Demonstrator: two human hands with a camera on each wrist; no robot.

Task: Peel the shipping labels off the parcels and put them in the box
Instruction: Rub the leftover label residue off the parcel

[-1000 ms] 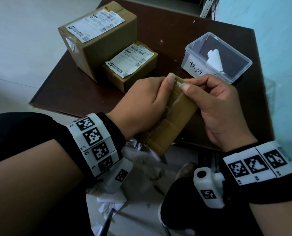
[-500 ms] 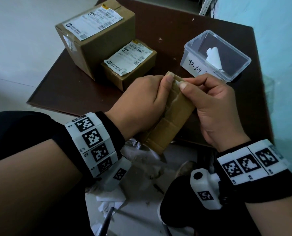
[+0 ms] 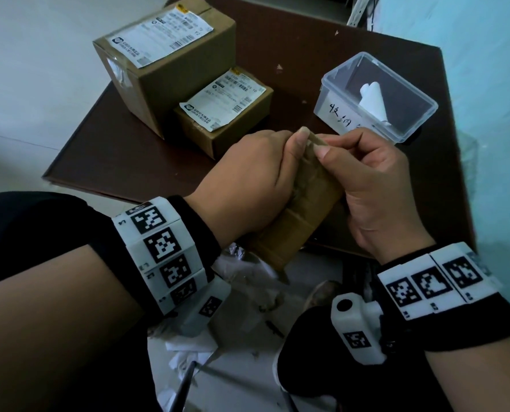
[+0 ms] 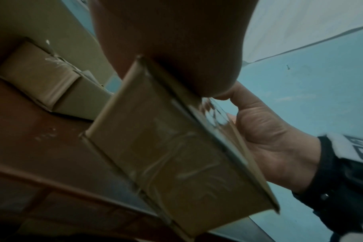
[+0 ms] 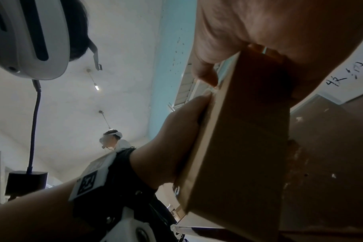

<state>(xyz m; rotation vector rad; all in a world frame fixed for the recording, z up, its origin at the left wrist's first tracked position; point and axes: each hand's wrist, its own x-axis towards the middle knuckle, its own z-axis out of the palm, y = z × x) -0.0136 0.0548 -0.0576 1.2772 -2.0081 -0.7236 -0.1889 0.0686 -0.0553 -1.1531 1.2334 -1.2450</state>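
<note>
My left hand [image 3: 292, 156] grips a flat brown parcel [image 3: 301, 215] upright over the table's near edge, thumb up along its top. The thumb and forefinger of my right hand [image 3: 329, 145] pinch that parcel's top corner; what lies between them is hidden. From the wrists I see the taped parcel [image 4: 176, 147] and its side [image 5: 238, 147]. A large parcel [image 3: 188, 84] with a white label [image 3: 161, 37] and a small parcel [image 3: 235, 135] with a label [image 3: 222, 99] stand at the back left. The clear plastic box [image 3: 334, 105] at the back right holds a rolled white label [image 3: 372, 99].
The dark brown table [image 3: 122, 150] ends just under my hands. Crumpled paper and plastic scraps [image 3: 247, 281] lie on the floor between my knees. A pale blue wall [image 3: 485, 144] runs close along the right. Another person [image 5: 112, 139] stands far off.
My right thumb has slid over the parcel's top corner and covers the white sliver seen there earlier. Both hands keep their hold and place.
</note>
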